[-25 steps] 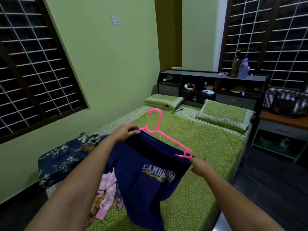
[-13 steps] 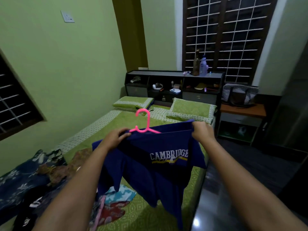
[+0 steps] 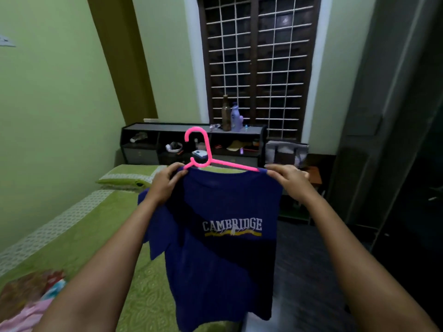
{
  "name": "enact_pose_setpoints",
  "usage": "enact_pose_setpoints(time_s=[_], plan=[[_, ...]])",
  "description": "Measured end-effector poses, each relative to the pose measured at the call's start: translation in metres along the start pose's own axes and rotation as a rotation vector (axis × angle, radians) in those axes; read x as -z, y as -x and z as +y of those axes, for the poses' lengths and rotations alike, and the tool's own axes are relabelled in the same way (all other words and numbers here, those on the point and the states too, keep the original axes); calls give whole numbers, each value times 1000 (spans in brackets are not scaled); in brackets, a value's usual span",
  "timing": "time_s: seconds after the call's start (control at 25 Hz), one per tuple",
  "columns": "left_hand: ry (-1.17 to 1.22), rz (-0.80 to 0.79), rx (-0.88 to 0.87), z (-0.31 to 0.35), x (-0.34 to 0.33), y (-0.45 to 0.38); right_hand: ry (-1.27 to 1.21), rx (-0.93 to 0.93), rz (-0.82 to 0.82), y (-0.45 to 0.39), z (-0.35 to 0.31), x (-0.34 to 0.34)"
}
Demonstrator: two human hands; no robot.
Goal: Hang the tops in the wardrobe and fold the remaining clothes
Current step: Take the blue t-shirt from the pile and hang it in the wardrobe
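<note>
Holding the blue shirt (image 3: 223,236) up on a pink hanger (image 3: 203,161), right of the bed (image 3: 91,226), left hand (image 3: 165,185) and right hand (image 3: 287,180) pinch its shoulders; the cloth looks soft and light, so the stiff hook seems the best grip.

Bed (image 3: 100,226) blocks left; floor (image 3: 309,267) right open.

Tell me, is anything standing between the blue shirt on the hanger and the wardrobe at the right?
Nothing visible does. Both hands, left hand and right hand, hold the blue Cambridge T-shirt up on the pink hanger over bare dark floor. The dark wardrobe stands right of it; its inside is too dark to judge.
</note>
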State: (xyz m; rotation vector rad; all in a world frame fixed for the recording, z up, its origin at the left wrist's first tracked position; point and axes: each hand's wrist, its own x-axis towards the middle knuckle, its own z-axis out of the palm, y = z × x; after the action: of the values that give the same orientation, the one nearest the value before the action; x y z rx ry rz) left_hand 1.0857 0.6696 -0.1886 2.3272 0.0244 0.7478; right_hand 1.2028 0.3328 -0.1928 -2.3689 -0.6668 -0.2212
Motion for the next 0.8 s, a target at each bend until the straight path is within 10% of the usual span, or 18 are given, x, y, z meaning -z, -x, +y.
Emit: enact_pose_setpoints(time_s=[0.4, 0.68, 0.8], plan=[[-128, -50, -211, 70, -166, -160, -42, -49, 729, -69, 93, 104], [225, -42, -263, 90, -270, -284, 161, -115, 676, -124, 181, 149], [319, -132, -343, 97, -306, -348, 370, -252, 343, -173, 203, 173]])
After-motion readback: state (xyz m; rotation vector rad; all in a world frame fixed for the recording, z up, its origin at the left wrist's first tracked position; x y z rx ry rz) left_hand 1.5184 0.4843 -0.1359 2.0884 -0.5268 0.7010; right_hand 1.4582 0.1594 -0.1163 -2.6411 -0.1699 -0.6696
